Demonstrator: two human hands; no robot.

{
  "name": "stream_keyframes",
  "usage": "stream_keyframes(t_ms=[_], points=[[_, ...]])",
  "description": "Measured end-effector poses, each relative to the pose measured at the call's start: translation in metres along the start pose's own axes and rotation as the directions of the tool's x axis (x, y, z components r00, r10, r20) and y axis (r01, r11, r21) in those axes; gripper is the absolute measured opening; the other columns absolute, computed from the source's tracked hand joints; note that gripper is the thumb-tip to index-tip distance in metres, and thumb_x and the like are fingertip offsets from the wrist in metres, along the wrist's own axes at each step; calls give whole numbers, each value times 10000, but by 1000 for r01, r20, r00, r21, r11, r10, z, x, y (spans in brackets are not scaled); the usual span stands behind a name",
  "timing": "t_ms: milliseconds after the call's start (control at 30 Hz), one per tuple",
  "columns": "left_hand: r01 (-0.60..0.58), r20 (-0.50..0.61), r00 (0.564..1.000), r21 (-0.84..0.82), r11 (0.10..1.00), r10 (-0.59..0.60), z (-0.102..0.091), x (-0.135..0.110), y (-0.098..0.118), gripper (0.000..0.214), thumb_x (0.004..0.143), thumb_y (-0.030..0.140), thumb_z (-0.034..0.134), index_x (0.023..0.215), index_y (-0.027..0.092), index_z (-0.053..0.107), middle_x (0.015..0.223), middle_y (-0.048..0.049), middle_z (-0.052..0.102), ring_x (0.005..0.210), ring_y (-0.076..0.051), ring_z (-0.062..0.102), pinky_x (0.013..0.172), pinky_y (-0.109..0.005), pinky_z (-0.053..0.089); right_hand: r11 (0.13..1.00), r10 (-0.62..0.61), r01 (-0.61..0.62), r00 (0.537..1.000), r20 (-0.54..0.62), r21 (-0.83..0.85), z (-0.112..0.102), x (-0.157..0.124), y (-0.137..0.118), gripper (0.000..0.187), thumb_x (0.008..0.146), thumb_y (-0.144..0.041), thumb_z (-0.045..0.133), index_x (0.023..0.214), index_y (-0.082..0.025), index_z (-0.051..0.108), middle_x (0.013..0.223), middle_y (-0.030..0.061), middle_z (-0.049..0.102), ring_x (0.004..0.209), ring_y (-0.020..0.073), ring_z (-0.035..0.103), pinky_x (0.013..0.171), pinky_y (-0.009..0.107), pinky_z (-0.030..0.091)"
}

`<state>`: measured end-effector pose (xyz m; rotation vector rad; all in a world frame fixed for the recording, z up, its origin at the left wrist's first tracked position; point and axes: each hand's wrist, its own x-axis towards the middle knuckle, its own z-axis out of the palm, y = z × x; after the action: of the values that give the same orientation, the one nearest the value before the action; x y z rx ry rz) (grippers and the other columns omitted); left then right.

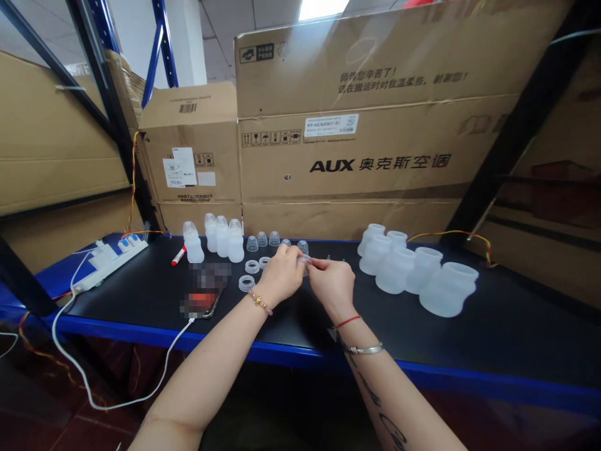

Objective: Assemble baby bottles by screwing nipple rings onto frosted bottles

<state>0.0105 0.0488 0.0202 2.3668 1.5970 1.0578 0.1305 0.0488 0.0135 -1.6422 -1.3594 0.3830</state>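
A blue-edged bench with a black top runs across the view, its front edge slanting down to the right and its back edge against cardboard cartons. At far left sit one white power strip with a white cable looping over the front edge, and one red-capped marker. Beside them lies a phone, pixelated and partly hidden by blur. Behind it stand four translucent baby bottles, upright and close together, without tops. Next come five small clear domes in a row along the back edge, the fourth partly behind the left hand, and three white rings nearer the front.

The left hand's fingertips and the right hand's fingertips pinch together on a small clear piece, held between the hands just in front of the last dome. The right hand has its fingers curled inward.

To the right stand six frosted bottle-shaped sleeves, clustered upright and apart from the hands. Black bench top continues past them to the right edge. Two large closed AUX cartons are stacked behind.
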Motion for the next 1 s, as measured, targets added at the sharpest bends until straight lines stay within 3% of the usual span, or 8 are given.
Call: stream_keyframes(t_ms=[367,500,667,867,1000], points=[[88,-1,996,71,994,-88,7,5,4,174,916,165,375,1049,135,482,1107,-154,502,793,-216,628,699,-342,499,996,-68,65,997,-41,-63,9,-1,-6,234,729,-270,620,845,-169,796,842,135,754,819,272,705,706,300,495],[89,32,995,33,995,-90,6,4,-2,237,936,208,363,1121,147,498,1071,-132,508,823,-212,615,774,-358,502,988,-92,88,995,-25,-125,7,-2,-6,253,764,-285,581,850,-179,794,858,145,752,824,280,702,680,310,478],[-7,123,992,-68,998,15,-2,6,-17,239,937,266,413,1093,230,591,920,-48,499,935,-199,580,935,-359,463,998,-51,52,997,65,-18,6,2,2,256,734,-347,631,839,-177,792,823,123,755,799,251,703,641,271,467],[75,-7,997,-115,991,-76,1,10,-18,156,909,195,453,924,180,607,944,-61,518,898,-177,570,934,-342,464,998,-39,37,998,45,52,5,4,1,228,666,-325,673,761,-152,788,719,109,744,734,237,692,585,251,448],[117,-63,990,-169,979,-129,3,9,-14,125,894,174,471,858,164,591,901,-73,553,909,-193,573,926,-349,461,987,28,-50,989,146,152,3,4,-3,257,652,-367,690,690,-125,768,488,67,651,507,184,602,463,245,382]])
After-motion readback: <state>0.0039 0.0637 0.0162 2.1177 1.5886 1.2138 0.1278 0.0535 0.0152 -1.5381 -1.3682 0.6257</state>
